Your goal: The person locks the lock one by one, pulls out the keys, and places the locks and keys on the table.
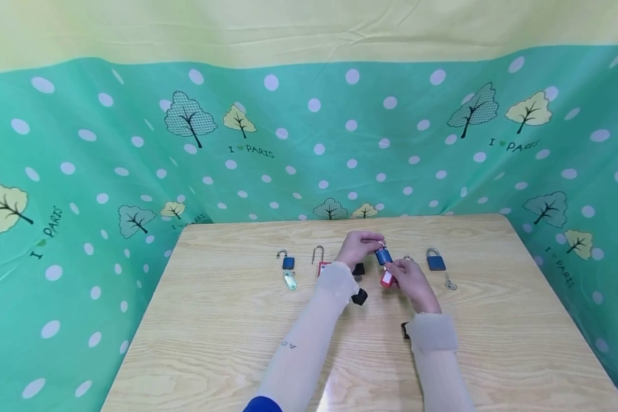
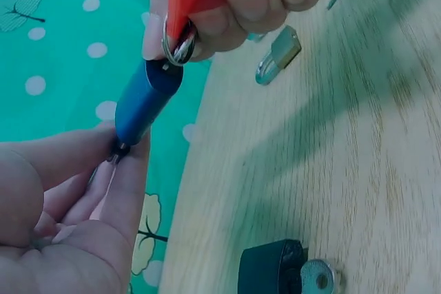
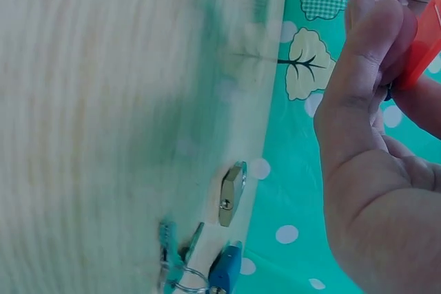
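Note:
Between the two hands, a blue padlock [image 1: 383,256] is held above the back part of the table. My left hand [image 1: 355,250] pinches it by its shackle end; in the left wrist view the padlock [image 2: 147,98] hangs between thumb and fingers there. At the opposite end, my right hand [image 1: 414,281] grips a key with a red tag [image 1: 387,279]. A metal ring [image 2: 178,51] joins the tag to the key, whose blade appears to be in the lock body. Fingers hide most of the key. The right wrist view shows the red tag [image 3: 424,43] by the right thumb.
Left on the wooden table [image 1: 211,320] lie a blue padlock [image 1: 288,263] with raised shackle and pale green tag [image 1: 290,280], and a red item [image 1: 323,266] below a long shackle. A black padlock [image 1: 359,269] sits under the left hand. Rightward are another blue padlock [image 1: 436,262] and keys [image 1: 450,284].

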Demonstrator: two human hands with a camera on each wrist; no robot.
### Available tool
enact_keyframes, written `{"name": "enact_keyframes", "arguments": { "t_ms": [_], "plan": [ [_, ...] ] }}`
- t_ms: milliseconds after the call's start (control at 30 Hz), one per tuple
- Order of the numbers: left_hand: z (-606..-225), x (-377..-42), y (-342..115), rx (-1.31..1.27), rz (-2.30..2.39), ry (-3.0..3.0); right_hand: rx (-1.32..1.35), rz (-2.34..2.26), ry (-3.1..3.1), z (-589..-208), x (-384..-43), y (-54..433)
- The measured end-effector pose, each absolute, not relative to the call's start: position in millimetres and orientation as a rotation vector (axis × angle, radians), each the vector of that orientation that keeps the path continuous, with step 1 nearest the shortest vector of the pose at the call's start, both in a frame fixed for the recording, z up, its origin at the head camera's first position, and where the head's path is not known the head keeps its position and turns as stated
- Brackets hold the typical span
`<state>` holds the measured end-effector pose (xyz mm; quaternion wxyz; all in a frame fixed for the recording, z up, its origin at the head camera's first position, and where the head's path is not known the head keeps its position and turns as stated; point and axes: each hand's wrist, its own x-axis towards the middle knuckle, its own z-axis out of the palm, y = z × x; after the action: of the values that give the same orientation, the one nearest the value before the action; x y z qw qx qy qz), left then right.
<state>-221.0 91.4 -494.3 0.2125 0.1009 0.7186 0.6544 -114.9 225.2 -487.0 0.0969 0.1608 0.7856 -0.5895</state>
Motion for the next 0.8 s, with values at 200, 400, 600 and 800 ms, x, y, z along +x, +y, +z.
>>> {"name": "enact_keyframes", "arguments": {
  "t_ms": [200, 400, 600, 800],
  "plan": [
    [-492, -220, 91, 0.224, 1.872, 1.922, 0.478, -1.799, 2.306, -488, -114, 224],
    [-492, -219, 90, 0.214, 1.891, 1.887, 0.493, -1.832, 2.291, -489, -112, 224],
    [-492, -221, 89, 0.234, 1.869, 1.883, 0.537, -1.926, 2.269, -495, -110, 224],
    [-493, -223, 91, 0.261, 1.837, 1.891, 0.621, -2.086, 2.208, -500, -108, 222]
  ]
}}
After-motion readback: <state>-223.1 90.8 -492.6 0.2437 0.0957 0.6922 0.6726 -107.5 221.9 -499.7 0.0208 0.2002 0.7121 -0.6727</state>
